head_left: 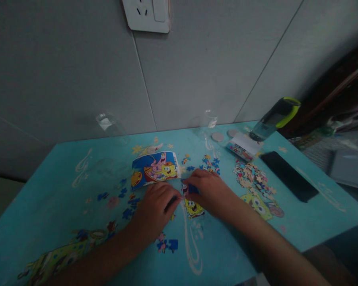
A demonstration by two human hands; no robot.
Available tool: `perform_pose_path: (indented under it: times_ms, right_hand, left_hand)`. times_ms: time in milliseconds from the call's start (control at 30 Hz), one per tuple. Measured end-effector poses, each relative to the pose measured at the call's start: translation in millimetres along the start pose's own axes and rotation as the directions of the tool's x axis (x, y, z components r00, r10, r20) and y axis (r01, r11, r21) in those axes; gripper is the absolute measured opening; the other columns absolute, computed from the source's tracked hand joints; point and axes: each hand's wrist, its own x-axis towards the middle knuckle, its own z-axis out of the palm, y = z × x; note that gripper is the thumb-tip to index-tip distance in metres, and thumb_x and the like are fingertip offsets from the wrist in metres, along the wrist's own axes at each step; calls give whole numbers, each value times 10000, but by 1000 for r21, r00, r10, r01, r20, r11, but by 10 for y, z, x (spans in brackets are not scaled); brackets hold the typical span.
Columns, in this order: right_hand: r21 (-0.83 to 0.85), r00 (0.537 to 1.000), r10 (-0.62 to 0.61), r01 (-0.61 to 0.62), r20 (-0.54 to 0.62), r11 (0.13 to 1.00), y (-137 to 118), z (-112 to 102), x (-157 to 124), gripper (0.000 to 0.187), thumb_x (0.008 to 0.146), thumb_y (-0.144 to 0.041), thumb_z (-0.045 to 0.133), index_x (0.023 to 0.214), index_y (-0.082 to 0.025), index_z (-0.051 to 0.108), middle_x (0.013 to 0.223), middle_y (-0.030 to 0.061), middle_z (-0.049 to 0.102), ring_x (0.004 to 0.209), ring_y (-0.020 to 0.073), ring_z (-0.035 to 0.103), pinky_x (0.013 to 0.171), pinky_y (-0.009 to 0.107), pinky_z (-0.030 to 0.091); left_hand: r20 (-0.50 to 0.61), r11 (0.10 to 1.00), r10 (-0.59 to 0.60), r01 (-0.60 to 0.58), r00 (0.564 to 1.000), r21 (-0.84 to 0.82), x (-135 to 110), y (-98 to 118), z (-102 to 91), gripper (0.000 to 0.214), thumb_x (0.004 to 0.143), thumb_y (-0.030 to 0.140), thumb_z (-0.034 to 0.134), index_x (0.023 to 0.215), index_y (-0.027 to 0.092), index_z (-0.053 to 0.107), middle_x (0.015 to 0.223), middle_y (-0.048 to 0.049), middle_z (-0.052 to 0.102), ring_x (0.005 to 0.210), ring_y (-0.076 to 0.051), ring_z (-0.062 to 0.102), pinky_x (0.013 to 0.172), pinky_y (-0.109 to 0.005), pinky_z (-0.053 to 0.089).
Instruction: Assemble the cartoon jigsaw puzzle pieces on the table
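A small joined section of jigsaw puzzle (193, 209), with a yellow cartoon face and blue parts, lies flat on the table. My right hand (210, 192) is curled over its upper part, thumb and fingers gripping it. From the other side, my left hand (159, 202) pinches at the section's left edge; the jigsaw piece at its fingertips is mostly hidden. Just behind both hands is a printed picture sheet (155, 169) showing cartoon figures in a boat. Loose blue puzzle pieces (133, 202) lie left of my left hand, and more pieces (167, 244) are nearer to me.
A heap of puzzle pieces (255, 178) sits at the right, beside a black phone (289, 174). Behind them are a small card box (241, 147), two round lids (217, 137), a dark bottle (271, 119) and two clear jars, one standing (209, 123), one tilted (110, 125).
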Motion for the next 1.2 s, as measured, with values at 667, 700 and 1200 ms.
perform_pose_path:
  times_ms: [667,700,1200]
  right_hand:
    - [-157,866,499,-499,-47,852,738,-317,-115,204,849,-344,685,992,-230,774,951,124,754,875,301,712,738,406,507]
    - [-174,869,492,-494,-57,852,707,-295,-106,214,838,-347,700,1001,-227,769,973,130,749,883,304,709,742,409,504]
    - [-13,892,442,-445,-89,895,770,-264,-24,70,807,-245,716,850,-214,762,793,66,744,735,219,678,658,329,460]
  left_hand:
    - [-73,989,15,-4,997,145,-71,-47,-9,113,1014,249,545,1049,212,646,974,-33,671,950,-214,588,906,-446,463]
    - [-75,988,5,6,997,154,-71,-47,-12,113,1014,250,543,1040,211,646,971,-33,670,946,-214,587,903,-443,463]
    - [-105,977,-26,47,994,207,-53,-20,-21,124,1004,234,551,1039,195,663,993,-48,673,962,-225,588,892,-433,475]
